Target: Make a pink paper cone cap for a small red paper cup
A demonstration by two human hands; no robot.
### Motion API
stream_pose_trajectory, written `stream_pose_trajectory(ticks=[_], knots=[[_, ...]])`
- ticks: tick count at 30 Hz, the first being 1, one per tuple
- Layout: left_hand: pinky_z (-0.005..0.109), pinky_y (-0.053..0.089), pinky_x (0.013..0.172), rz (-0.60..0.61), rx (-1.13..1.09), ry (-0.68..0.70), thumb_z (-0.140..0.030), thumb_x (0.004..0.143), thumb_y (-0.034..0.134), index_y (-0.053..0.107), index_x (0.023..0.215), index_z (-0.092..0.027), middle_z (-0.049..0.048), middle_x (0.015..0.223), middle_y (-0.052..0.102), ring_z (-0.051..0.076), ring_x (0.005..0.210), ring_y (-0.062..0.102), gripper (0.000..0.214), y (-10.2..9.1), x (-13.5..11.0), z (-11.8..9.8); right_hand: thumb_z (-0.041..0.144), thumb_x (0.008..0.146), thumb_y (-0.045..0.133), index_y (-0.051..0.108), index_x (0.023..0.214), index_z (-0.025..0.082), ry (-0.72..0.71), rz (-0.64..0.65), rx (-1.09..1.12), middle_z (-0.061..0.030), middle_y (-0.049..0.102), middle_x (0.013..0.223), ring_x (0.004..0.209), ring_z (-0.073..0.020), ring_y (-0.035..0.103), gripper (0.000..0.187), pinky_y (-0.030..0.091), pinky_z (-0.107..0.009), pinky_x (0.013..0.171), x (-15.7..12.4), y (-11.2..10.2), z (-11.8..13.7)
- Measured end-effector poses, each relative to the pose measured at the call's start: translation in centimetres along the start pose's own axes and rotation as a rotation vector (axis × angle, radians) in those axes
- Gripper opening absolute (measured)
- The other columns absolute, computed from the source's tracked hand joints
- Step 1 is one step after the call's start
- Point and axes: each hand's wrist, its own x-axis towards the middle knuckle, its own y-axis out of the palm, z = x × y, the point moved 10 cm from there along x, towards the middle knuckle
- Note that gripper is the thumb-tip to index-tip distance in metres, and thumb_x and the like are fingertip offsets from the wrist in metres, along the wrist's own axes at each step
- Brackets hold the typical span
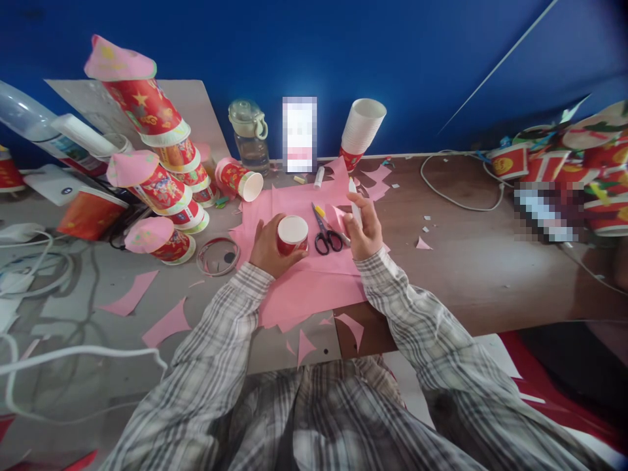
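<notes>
My left hand (271,252) is wrapped round a small red paper cup (293,232), its pale round end facing up. To its right, my right hand (364,230) is closed on a slim white stick (354,201) that points upward; its exact kind is unclear. Between the hands lie black-handled scissors (328,237), blades pointing away from me, with a small yellow piece (320,212) by the blades. Under all this spread sheets of pink paper (314,288). A white tube (319,176) rests at the far edge of the paper.
Red cup towers with pink cone tops (169,144) stand at the left. A water bottle (250,140), a lit phone (299,134) and a stack of white cups (362,127) line the blue wall. Cables (464,196) and more red cups (510,162) are at the right. Pink scraps (169,324) lie around.
</notes>
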Motion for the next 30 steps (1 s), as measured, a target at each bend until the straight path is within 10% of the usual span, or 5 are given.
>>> stream_pose_trajectory(ticks=[11, 30], knots=[[0.052, 0.028, 0.1, 0.018, 0.041, 0.034, -0.058, 0.061, 0.06, 0.037, 0.116, -0.017, 0.0131, 0.114, 0.054, 0.028, 0.106, 0.051, 0.072, 0.1, 0.0, -0.6, 0.05, 0.101, 0.07, 0.07, 0.157, 0.019, -0.044, 0.157, -0.413, -0.0202, 0.09, 0.127, 0.121, -0.0397, 0.085, 0.064, 0.07, -0.056, 0.112, -1.1, 2.5, -0.4], [0.054, 0.025, 0.102, 0.008, 0.03, 0.035, -0.058, 0.059, 0.062, 0.036, 0.117, -0.018, 0.0131, 0.112, 0.056, 0.029, 0.106, 0.052, 0.075, 0.3, 0.1, 0.0, 0.051, 0.096, 0.073, 0.072, 0.156, 0.023, -0.163, 0.042, -0.427, -0.0201, 0.093, 0.132, 0.118, -0.0446, 0.087, 0.067, 0.07, -0.068, 0.114, -1.5, 2.3, 0.3]])
